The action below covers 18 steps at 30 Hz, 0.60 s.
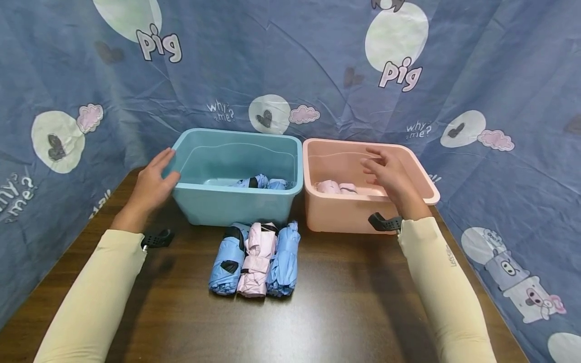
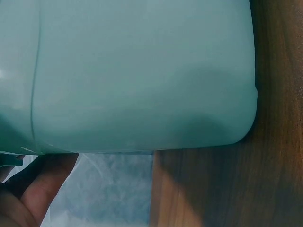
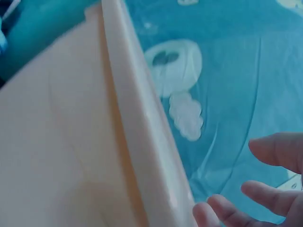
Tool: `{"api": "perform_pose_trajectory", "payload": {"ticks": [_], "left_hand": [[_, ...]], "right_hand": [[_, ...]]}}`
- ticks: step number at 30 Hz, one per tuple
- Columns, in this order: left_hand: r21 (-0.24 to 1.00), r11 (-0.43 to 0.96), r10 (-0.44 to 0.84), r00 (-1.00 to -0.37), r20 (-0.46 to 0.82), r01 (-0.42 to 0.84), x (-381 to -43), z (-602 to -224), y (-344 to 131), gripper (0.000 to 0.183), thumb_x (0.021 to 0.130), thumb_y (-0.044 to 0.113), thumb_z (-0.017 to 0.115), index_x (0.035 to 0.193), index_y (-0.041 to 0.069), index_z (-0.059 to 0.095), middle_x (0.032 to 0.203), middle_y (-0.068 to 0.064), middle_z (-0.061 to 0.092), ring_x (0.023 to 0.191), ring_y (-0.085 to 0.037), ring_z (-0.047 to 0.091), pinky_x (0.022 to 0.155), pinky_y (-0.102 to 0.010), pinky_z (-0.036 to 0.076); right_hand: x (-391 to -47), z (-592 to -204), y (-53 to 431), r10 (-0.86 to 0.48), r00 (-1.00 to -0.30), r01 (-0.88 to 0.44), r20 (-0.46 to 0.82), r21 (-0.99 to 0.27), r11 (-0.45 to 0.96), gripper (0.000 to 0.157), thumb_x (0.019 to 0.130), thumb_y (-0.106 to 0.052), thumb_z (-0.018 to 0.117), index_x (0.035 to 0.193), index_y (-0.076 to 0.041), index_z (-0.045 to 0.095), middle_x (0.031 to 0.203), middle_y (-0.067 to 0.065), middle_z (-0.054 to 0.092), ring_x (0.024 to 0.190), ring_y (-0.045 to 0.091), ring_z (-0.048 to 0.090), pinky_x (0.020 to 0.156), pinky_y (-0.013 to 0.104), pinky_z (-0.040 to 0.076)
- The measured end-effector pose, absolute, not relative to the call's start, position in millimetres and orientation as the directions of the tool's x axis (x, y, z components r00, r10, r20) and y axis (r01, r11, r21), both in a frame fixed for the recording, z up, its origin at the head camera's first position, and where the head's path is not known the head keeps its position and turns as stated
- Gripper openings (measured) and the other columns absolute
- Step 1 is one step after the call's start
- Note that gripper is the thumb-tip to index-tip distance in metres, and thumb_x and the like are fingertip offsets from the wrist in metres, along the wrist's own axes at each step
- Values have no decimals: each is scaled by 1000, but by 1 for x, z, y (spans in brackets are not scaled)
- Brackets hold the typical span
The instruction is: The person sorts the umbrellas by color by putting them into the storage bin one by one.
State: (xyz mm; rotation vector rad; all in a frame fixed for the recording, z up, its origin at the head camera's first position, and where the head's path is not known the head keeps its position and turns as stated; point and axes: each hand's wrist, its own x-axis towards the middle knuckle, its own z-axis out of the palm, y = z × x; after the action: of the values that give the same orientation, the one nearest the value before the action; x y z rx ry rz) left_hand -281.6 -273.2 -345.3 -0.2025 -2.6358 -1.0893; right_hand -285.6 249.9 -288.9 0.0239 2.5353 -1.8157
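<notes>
My left hand [image 1: 153, 182] is at the left rim of a blue-green plastic bin [image 1: 236, 206], fingers extended along its outer side; the left wrist view shows only part of it. Over the salmon-pink bin [image 1: 345, 216] hovers my right hand [image 1: 391, 174], fingers spread and loosely bent, holding nothing. Three folded umbrellas lie side by side before the bins: a blue umbrella [image 1: 225, 267], a pink umbrella [image 1: 257, 257] and another blue umbrella [image 1: 283, 259]. Inside the blue-green bin are blue umbrellas [image 1: 277, 184], partly hidden by its front wall. Pink umbrellas [image 1: 328, 187] lie in the salmon-pink bin.
Both bins stand side by side on a dark brown wooden table [image 1: 345, 312]. Behind and around the table hangs a blue cloth [image 1: 281, 60] with pig prints. A black wrist strap [image 1: 385, 222] sits at my right wrist, another [image 1: 158, 239] at my left.
</notes>
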Motion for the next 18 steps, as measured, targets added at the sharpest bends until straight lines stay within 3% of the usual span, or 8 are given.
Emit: {"api": "perform_pose_trajectory", "payload": {"ticks": [4, 9, 18], "left_hand": [[668, 709, 21, -953, 303, 228, -282, -345, -274, 61, 95, 20, 43, 151, 4, 28, 158, -14, 23, 144, -37, 19, 113, -57, 19], [675, 706, 18, -958, 287, 216, -281, -345, -274, 61, 96, 20, 43, 152, 4, 27, 159, -13, 21, 144, -37, 18, 113, -57, 18], [668, 711, 14, -954, 299, 220, -280, -344, -272, 61, 95, 19, 43, 151, 4, 28, 158, -15, 22, 144, -38, 19, 113, -57, 18]], "right_hand": [[-272, -285, 243, -64, -998, -37, 20, -961, 274, 60, 96, -23, 58, 149, -6, 34, 135, 22, 46, 109, 26, 55, 89, 40, 52], [-254, -280, 231, -119, -992, -75, 46, -963, 257, 56, 95, -21, 60, 146, -8, 39, 135, 19, 49, 114, 30, 56, 85, 39, 54], [-227, -281, 215, -232, -965, -159, 125, -978, 136, 52, 95, -14, 59, 143, -6, 42, 127, 18, 48, 107, 25, 58, 81, 40, 55]]}}
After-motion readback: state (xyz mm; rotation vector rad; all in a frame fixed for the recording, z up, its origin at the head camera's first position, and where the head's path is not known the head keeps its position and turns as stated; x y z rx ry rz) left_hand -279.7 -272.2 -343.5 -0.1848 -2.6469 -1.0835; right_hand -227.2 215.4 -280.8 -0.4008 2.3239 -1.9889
